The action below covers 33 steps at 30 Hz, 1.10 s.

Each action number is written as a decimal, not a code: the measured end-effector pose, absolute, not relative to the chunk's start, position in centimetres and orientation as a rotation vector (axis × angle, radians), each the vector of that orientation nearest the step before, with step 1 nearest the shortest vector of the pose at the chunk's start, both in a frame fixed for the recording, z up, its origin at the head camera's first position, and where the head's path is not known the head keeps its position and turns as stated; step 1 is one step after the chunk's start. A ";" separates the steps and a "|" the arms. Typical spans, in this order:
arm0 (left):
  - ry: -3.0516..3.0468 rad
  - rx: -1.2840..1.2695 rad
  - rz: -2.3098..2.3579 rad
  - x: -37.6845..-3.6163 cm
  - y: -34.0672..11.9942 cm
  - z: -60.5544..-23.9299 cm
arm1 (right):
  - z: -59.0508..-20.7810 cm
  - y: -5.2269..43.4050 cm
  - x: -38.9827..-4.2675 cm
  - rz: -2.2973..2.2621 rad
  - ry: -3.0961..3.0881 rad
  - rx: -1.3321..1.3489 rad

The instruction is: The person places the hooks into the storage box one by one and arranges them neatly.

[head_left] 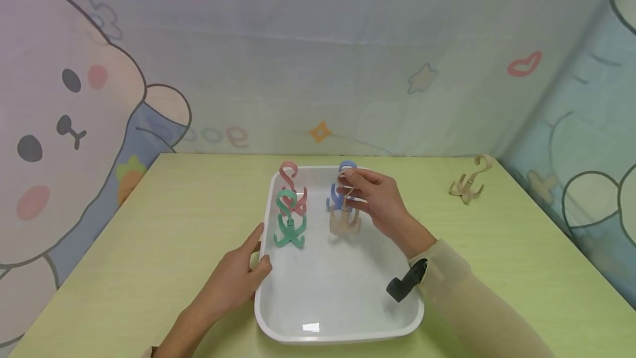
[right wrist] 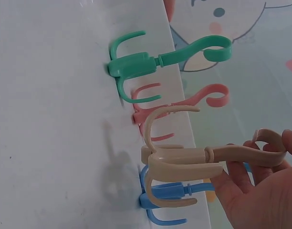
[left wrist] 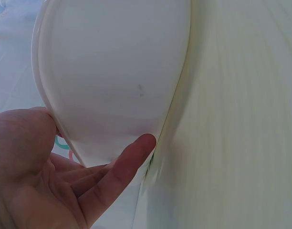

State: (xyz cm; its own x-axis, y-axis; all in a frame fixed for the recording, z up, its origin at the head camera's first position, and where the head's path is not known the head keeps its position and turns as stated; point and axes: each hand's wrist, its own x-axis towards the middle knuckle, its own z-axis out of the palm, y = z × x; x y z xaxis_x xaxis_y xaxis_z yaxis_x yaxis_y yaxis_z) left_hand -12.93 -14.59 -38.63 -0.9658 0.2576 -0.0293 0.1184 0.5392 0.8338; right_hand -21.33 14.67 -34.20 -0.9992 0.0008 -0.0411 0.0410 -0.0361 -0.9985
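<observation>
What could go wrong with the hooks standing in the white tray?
The right hand pinches the top of the beige hook, which stands close to the blue hook. A small bump could tip the blue one over. The green hook and pink hook stand so near each other that their prongs might tangle. The left hand only touches the tray's rim, so the tray could slide on the table.

Pale green table: white tray sits on it near front centre; lone beige hook stands far right, well apart.
</observation>
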 end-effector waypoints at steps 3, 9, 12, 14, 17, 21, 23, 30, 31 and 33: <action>2.621 0.328 1.403 -12.9 -14.6 -38.6 | -34.4 14.7 -21.4 -2.214 2.161 0.049; 2.620 0.351 1.398 -12.8 -14.7 -38.5 | -34.5 14.8 -21.5 -2.214 2.113 0.053; 2.621 0.353 1.395 -12.8 -14.7 -38.5 | -34.6 14.8 -21.4 -2.219 2.093 0.055; 2.621 0.345 1.395 -12.9 -14.6 -38.5 | -34.6 14.9 -21.4 -2.229 2.073 0.050; 2.625 0.334 1.389 -12.9 -14.5 -38.5 | -34.7 14.9 -21.3 -2.234 2.047 0.021; 2.625 0.332 1.390 -13.0 -14.5 -38.5 | -34.8 14.9 -21.5 -2.223 2.047 -0.011; 2.622 0.333 1.395 -12.9 -14.6 -38.5 | -34.8 14.9 -21.5 -2.225 2.048 -0.003; 2.625 0.340 1.396 -12.8 -14.7 -38.5 | -35.0 14.9 -21.5 -2.223 2.058 0.005; 2.628 0.341 1.393 -12.8 -14.7 -38.5 | -35.0 14.9 -21.5 -2.223 2.059 0.001; 2.632 0.348 1.390 -12.8 -14.7 -38.5 | -35.1 15.0 -21.5 -2.233 2.053 -0.003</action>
